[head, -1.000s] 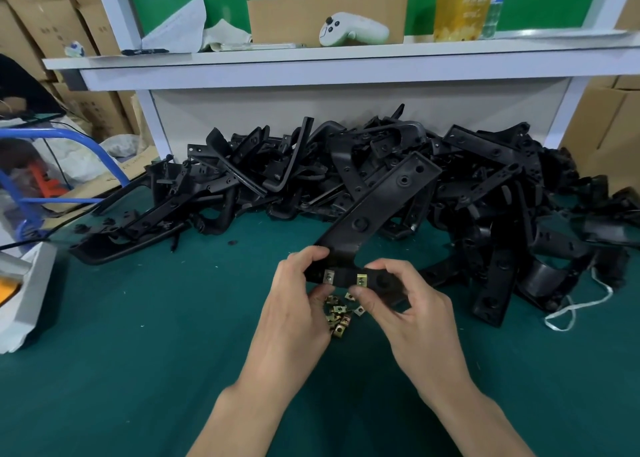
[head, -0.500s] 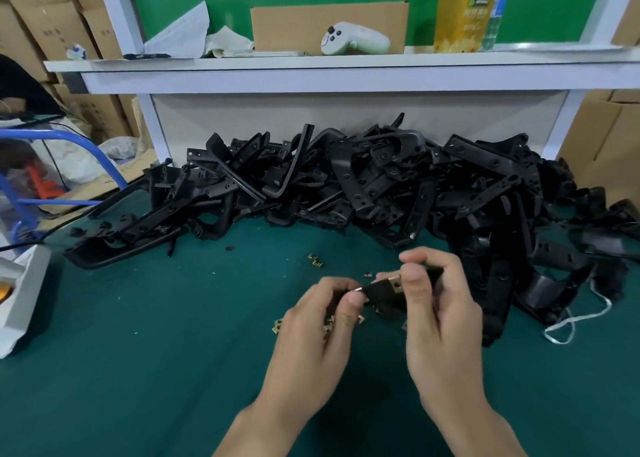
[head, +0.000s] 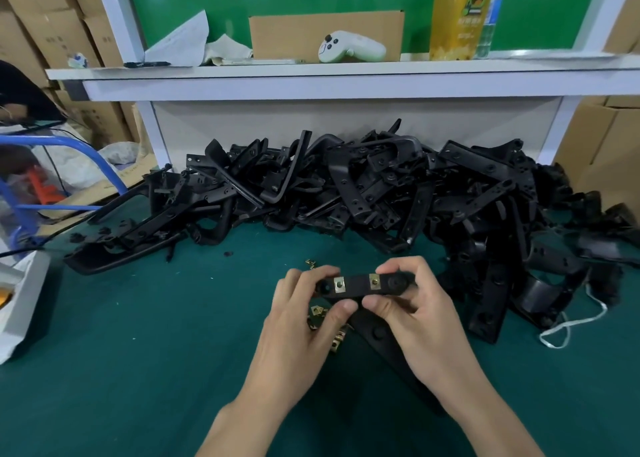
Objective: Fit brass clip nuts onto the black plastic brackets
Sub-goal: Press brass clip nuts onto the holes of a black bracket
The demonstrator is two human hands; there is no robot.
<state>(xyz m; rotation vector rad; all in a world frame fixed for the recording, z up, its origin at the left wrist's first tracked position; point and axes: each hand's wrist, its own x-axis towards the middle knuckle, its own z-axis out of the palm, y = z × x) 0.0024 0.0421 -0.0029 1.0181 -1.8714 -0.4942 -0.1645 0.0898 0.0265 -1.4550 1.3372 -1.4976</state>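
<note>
While hovering just above the tabletop [head: 138, 352], pinches the black bracket [head: 358, 286] at both ends: left hand [head: 304, 325] curled round one end, right hand [head: 419, 314] round the other. Shows two fitted clip nuts [head: 340, 284] on the bracket's face. Partly covers loose clip nuts [head: 317, 310] lying beneath the left hand, near the bracket pile [head: 381, 186].

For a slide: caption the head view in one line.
Left hand and right hand grip a black bracket carrying two brass clip nuts; loose nuts lie on the green mat below.
</note>
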